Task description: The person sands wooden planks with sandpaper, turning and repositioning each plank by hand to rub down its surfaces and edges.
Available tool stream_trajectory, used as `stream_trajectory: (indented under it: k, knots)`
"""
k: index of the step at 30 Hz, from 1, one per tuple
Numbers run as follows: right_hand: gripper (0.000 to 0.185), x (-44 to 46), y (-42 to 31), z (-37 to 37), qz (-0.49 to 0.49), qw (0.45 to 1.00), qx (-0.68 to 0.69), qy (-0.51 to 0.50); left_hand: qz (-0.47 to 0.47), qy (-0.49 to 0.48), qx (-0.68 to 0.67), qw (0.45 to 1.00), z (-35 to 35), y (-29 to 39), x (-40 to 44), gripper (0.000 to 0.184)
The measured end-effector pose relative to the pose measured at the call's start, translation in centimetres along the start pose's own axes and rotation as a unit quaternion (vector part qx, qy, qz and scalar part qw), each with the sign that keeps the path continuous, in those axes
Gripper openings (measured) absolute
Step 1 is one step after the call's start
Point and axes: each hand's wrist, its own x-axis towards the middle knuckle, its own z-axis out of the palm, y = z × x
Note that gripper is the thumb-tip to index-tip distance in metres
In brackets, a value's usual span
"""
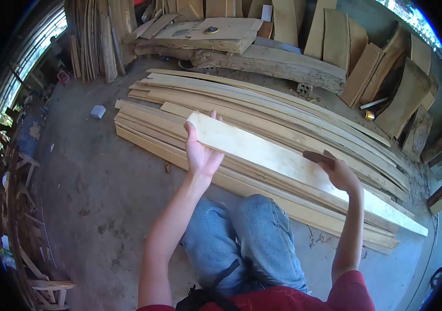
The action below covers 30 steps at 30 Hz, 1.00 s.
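Pale wooden plank (262, 154), left end clasped in the left hand (203, 155), could slip if that grip slackens; whether the right hand (342, 174) grips it, I can't tell.

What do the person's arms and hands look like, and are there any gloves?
The left hand and right hand are bare, with no gloves. The forearms are bare too, with no watch showing, and the sleeves are red.

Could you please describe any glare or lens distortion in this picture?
Head view: glare whitens the long, pale wooden board near the bare right hand; head view: wide-angle distortion bows the long, thin tan wooden planks behind it, and the corners fall to black.
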Motion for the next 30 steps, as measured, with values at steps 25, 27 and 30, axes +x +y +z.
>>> stream_trajectory:
  k: [25,27,30]
  knots:
    - [0.034,-17.4,11.2,-1.1,0.275,0.902,0.034,0.331,-0.004,-0.042,-0.043,0.998,1.4,0.7,0.1,0.039]
    - [0.05,-17.2,13.5,-0.5,0.457,0.839,-0.071,0.286,0.002,-0.045,-0.037,0.998,1.5,0.8,0.1,0.039]
    - [0.041,-11.7,4.6,0.0,0.336,0.882,0.045,0.327,0.006,-0.044,-0.028,0.999,1.7,0.7,-0.1,0.038]
